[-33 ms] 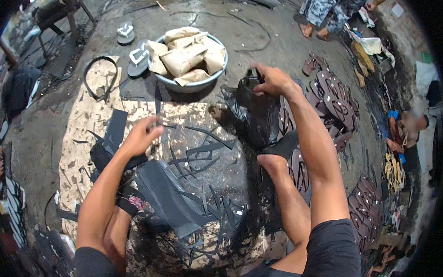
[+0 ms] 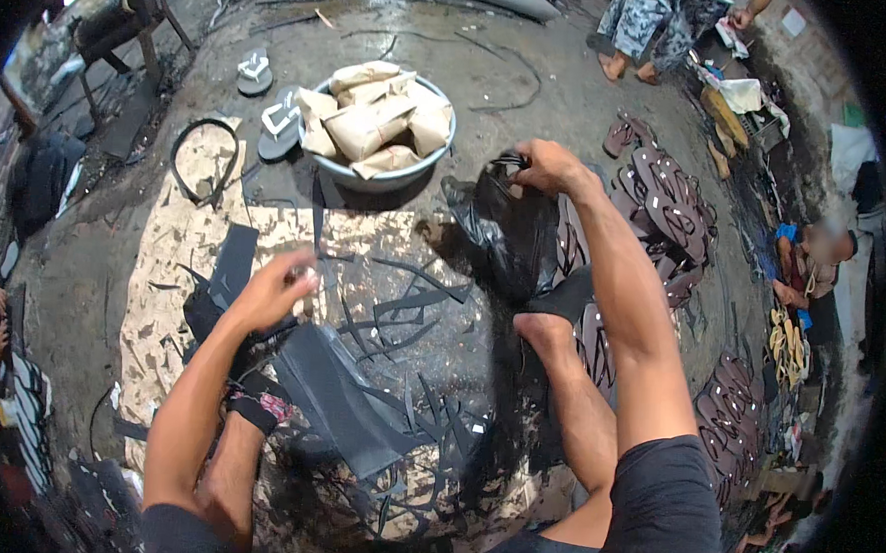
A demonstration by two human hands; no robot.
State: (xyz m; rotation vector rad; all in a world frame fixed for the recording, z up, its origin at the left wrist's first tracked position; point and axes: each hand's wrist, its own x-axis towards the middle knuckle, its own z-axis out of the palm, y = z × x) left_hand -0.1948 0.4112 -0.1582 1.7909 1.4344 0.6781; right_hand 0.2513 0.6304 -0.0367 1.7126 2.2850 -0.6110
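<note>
Black plastic bag (image 2: 505, 235) is sitting on the floor (image 2: 534, 71) by the basin (image 2: 388, 179); my right hand (image 2: 549, 167) is gripping its top, sandals (image 2: 667, 203) lying unbagged beside it. My left hand (image 2: 277, 290) is pinching something small over the rubber sheet (image 2: 342, 396).

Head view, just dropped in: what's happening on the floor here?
A person sits on the ground over a worn board littered with black rubber strips. The right hand has a grip on the top of a black plastic bag. The left hand hovers over a dark rubber sheet, pinching something small that I can't make out. A basin of brown paper parcels sits ahead; rows of sandals lie to the right.
</note>
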